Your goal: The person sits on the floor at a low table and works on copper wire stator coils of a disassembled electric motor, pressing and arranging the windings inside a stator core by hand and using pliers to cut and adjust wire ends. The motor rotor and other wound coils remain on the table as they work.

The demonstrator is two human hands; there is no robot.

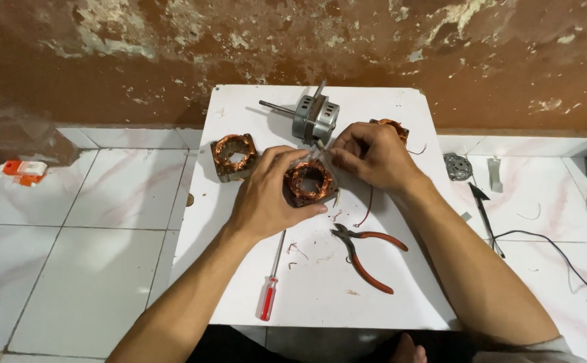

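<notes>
A square motor stator (309,181) with copper windings lies in the middle of the white table (387,107). My left hand (266,195) grips it by its left side and front edge. At the stator's upper right corner my right hand (371,156) pinches a thin strip or wire end with its fingertips. A second copper-wound stator (233,155) rests to the left of my hands. Behind my right hand a third one (393,126) is partly hidden.
A grey motor housing with shaft (314,116) stands at the table's back. Red-handled pliers (366,254) and a red-handled screwdriver (271,286) lie near the front. On the tiled floor sit a small metal part (457,167), black cables (562,252) and an orange-white object (26,171).
</notes>
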